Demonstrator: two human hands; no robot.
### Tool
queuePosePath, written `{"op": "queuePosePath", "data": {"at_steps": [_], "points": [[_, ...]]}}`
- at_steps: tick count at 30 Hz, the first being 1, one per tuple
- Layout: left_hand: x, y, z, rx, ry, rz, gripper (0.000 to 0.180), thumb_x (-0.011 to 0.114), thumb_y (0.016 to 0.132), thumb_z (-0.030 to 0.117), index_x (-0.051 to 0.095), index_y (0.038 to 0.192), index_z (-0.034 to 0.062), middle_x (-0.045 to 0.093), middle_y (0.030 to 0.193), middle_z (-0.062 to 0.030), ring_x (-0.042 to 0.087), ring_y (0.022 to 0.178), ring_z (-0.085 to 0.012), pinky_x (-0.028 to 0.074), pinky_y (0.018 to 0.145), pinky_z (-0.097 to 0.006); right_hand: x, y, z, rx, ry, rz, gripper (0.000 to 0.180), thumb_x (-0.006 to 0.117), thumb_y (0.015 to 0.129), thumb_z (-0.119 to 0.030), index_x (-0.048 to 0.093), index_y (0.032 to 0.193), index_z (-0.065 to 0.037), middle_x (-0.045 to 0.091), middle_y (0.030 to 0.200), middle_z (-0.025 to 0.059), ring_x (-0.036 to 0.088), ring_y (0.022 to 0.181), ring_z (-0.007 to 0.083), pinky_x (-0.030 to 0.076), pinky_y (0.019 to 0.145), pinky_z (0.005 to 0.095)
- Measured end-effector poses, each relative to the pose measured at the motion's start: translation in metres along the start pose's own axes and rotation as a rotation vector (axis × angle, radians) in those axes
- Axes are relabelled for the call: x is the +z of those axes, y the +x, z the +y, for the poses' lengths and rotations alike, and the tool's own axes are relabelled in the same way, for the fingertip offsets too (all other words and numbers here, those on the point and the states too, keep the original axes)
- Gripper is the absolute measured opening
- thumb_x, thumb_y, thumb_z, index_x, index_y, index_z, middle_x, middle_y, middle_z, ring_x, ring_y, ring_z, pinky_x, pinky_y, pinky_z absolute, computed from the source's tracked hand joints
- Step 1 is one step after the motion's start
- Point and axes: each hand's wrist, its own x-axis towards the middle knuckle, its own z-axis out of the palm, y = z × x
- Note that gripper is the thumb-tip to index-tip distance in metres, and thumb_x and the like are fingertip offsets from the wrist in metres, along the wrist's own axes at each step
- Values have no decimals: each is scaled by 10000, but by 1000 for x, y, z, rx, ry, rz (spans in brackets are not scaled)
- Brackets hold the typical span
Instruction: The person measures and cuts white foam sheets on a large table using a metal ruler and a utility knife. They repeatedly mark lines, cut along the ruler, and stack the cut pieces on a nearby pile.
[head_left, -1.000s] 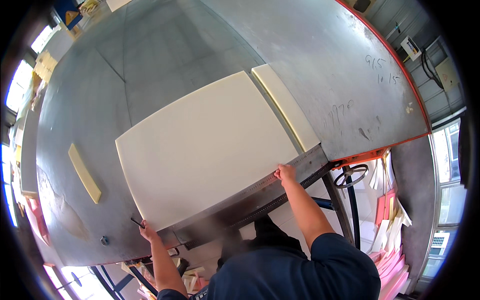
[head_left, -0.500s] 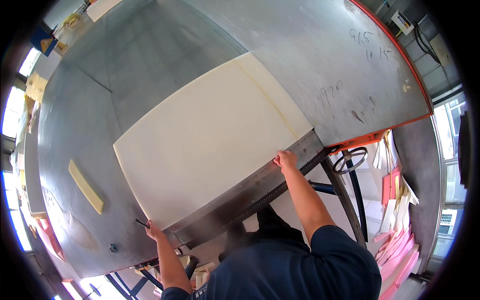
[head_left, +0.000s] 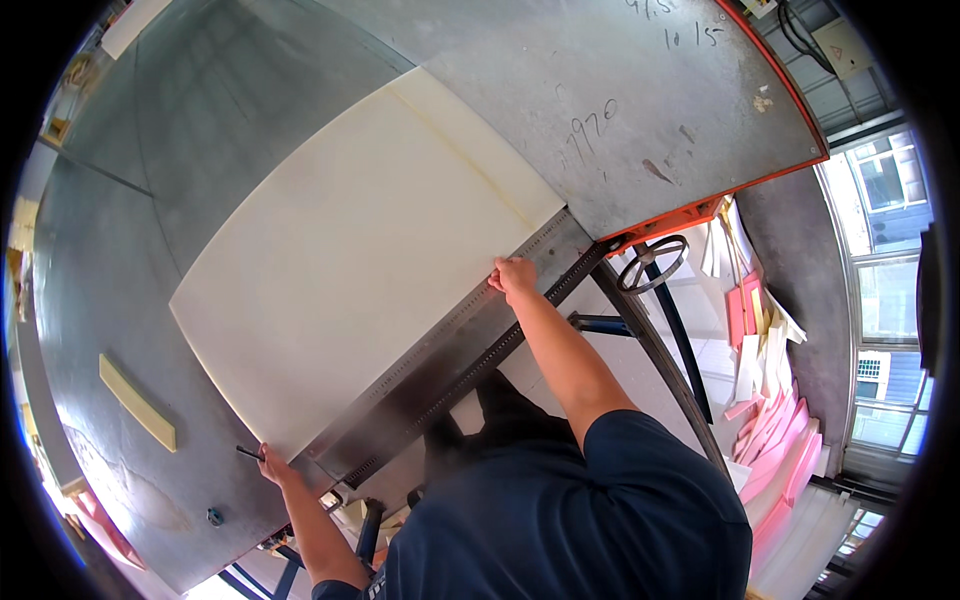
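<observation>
A large off-white foam sheet (head_left: pixel 370 250) with a yellowish line near its right end lies flat on a grey metal table (head_left: pixel 250 110). A perforated metal strip (head_left: pixel 440 365) runs along the sheet's near edge. At the near left corner, my left hand (head_left: pixel 272 465) is closed around a thin dark pen (head_left: pixel 249 453), its fingers touching the sheet. Farther right, my right hand (head_left: pixel 513 275) is closed at the near edge, thumb and fingers pinching the foam there. Its fingertips are partly hidden.
A narrow pale-yellow foam strip (head_left: pixel 138 403) and a small dark round knob (head_left: pixel 214 516) are left of the sheet. The table's orange-red edge (head_left: pixel 680 215), a handwheel (head_left: pixel 652 264) and pink and white foam offcuts (head_left: pixel 775 430) are on the right.
The view has turned, so the table and sheet appear shifted left and upward. Both hands keep nearly the same places along the foam sheet, the pen still in my left.
</observation>
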Motion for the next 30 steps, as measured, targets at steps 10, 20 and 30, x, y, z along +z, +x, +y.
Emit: {"op": "queuePosePath", "data": {"at_steps": [10, 20, 30], "points": [[-17, 11, -22, -56, -143, -120, 263, 656, 865, 223, 640, 1079, 72, 639, 952, -52, 592, 811, -172, 491, 714, -346, -2, 22, 12, 5, 176, -75, 193, 642, 848, -111, 580, 745, 40, 610, 674, 145, 626, 553, 235, 572, 514, 351], [1, -14, 10, -30, 421, 47, 336, 611, 844, 343, 689, 995, 52, 691, 905, -146, 656, 865, -259, 488, 788, -370, 32, -64, 4, -1026, -1059, 130, 417, 666, 809, -244, 549, 1174, -82, 621, 1137, 100, 558, 1097, 311, 460, 881, 450], [0, -17, 20, 143, 528, -146, 389, 568, 880, 388, 649, 937, 11, 663, 899, -231, 623, 899, -408, 475, 784, -461, 108, -186, 86, -1421, -1103, -496, 680, 622, 823, -306, 380, 1372, 14, 455, 1369, 202, 413, 1276, 386, 332, 1064, 492]]}}
